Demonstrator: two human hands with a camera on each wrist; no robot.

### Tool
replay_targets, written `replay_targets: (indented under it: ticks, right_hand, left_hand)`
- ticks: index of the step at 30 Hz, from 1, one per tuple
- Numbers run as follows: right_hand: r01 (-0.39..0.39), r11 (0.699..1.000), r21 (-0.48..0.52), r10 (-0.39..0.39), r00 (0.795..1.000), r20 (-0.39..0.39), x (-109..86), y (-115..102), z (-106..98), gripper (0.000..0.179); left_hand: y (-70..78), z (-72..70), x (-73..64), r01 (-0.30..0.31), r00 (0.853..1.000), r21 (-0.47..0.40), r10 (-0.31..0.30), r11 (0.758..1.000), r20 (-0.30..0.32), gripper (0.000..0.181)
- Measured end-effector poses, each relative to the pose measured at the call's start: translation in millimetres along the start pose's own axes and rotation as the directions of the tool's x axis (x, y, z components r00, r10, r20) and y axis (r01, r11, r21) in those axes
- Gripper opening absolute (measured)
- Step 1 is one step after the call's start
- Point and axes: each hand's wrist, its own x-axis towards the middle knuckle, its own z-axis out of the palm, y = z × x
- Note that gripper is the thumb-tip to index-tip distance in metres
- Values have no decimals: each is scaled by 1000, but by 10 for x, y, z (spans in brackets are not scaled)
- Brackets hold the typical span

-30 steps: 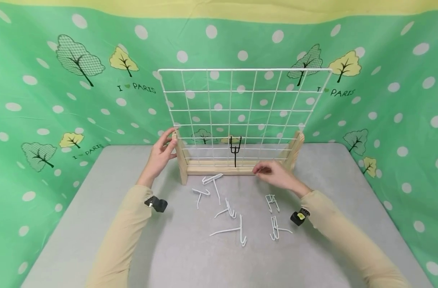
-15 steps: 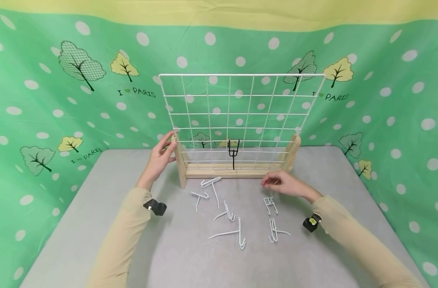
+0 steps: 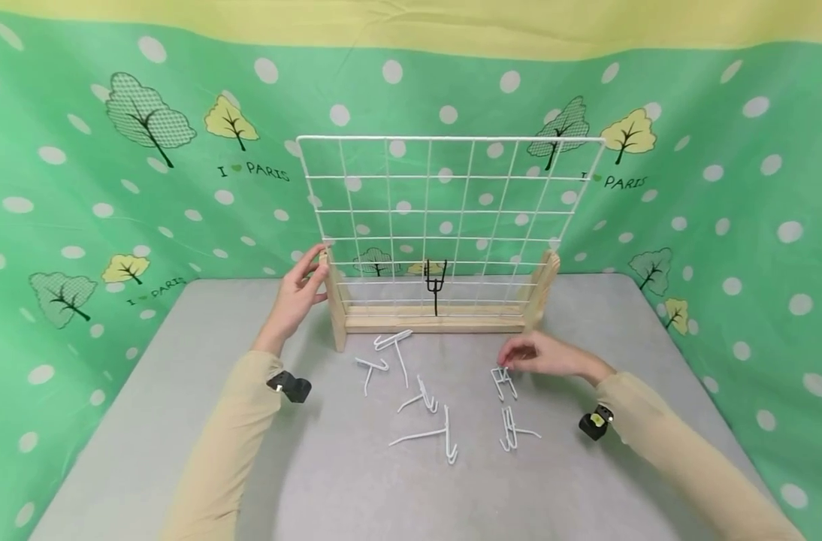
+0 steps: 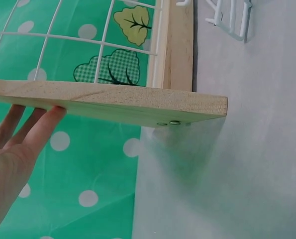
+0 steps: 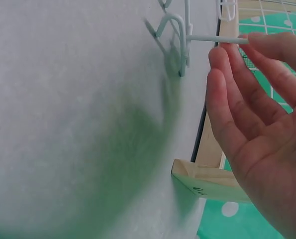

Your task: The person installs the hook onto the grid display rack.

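My right hand (image 3: 542, 355) is at the stand's front right, palm over the table. Thumb and index finger pinch the end of a white wire hook's (image 5: 215, 38) stem in the right wrist view, its curved prongs pointing away from the palm. Seen from the head, this hook (image 3: 500, 385) is just below the fingertips. My left hand (image 3: 294, 299) is at the left wooden upright (image 3: 334, 312) of the grid stand; its fairly straight fingers (image 4: 46, 124) touch the upright's outer face. A black hook (image 3: 436, 284) hangs low on the white wire grid (image 3: 427, 176).
Several white hooks lie on the grey table (image 3: 370, 488), among them a long-stemmed hook (image 3: 445, 432) in front and a hook (image 3: 509, 430) on the right. The stand's wooden base bar (image 3: 434, 324) crosses behind them. A green dotted curtain (image 3: 147, 203) surrounds the table.
My right hand has moved from near the base bar right and toward me, reaching the white hook and pinching its stem. The left hand has stayed at the upright. The head view has shifted slightly.
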Motion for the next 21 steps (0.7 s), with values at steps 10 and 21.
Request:
replay_targets:
  ticks: [10, 21]
  right_hand:
    - [-43, 999, 24, 42, 999, 23, 17, 53, 87, 14]
    - [-35, 999, 24, 37, 995, -88, 55, 94, 103, 8]
  left_hand:
    - [-7, -7, -9, 7, 1000, -22, -6, 1000, 5, 49]
    - [7, -22, 11, 8, 1000, -13, -8, 1000, 12, 50]
